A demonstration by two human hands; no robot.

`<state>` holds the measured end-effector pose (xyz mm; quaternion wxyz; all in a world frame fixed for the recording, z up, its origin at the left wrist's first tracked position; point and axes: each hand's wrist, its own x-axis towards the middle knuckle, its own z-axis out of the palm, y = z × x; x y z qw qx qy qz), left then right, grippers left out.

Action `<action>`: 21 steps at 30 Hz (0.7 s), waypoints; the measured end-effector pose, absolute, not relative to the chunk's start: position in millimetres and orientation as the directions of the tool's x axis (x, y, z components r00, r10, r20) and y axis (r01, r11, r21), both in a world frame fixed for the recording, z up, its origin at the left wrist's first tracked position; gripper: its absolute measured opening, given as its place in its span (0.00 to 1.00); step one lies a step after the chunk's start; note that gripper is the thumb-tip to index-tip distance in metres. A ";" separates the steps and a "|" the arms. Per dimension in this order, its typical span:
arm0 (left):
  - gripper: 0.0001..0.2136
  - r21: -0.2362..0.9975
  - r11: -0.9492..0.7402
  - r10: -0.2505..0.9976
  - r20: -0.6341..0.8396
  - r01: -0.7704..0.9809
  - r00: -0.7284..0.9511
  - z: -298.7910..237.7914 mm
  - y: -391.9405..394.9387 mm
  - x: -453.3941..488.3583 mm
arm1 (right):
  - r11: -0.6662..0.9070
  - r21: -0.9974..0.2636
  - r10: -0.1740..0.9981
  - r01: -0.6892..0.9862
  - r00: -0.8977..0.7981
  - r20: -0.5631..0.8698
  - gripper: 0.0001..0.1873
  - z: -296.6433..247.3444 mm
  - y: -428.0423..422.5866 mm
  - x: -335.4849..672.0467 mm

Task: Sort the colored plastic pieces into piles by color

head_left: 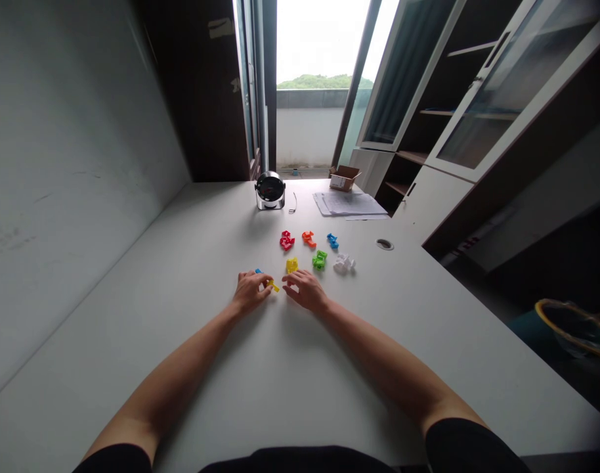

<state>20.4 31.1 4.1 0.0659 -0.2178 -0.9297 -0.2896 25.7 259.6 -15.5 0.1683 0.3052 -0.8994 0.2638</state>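
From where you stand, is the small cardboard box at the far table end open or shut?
Open: the cardboard box has its flaps raised.

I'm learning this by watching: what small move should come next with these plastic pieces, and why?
Probably the right hand should pinch the yellow plastic piece. It pokes out from the left hand toward the right hand, whose fingers lie just beside it, while a blue plastic piece sits at the left hand's fingertips.
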 end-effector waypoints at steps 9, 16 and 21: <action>0.09 0.550 0.716 0.359 0.238 0.430 -0.902 3.7 31.8 19.1 | 0.615 -0.255 -0.603 -0.746 -0.653 0.458 0.10 -7.8 250.3 33.6; 0.11 0.568 0.672 0.421 0.234 0.475 -0.876 3.6 31.7 19.3 | 0.627 -0.260 -0.560 -0.735 -0.656 0.505 0.07 -4.3 250.4 36.0; 0.15 0.579 0.630 0.473 0.242 0.517 -0.847 2.4 30.1 18.7 | 0.641 -0.299 -0.517 -0.707 -0.685 0.513 0.06 -5.3 250.4 34.5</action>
